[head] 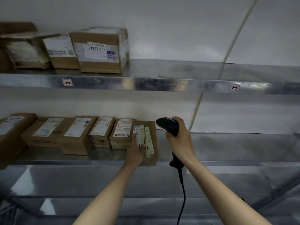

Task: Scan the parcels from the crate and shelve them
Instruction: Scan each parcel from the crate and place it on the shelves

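Parcel (150, 140) sits at right end of the lower shelf (227, 146) row. My left hand (136, 151) lies flat on it, fingers straight. Right hand (178, 140) fingers are clamped on scanner (168, 125). I'd slide it far, flush against neighbour (121, 133), label up.

The parcels (100, 132) were brown cardboard with white labels, the barcode scanner (168, 126) was black with a red-blue stripe, and the shelves (162, 84) were mottled silver
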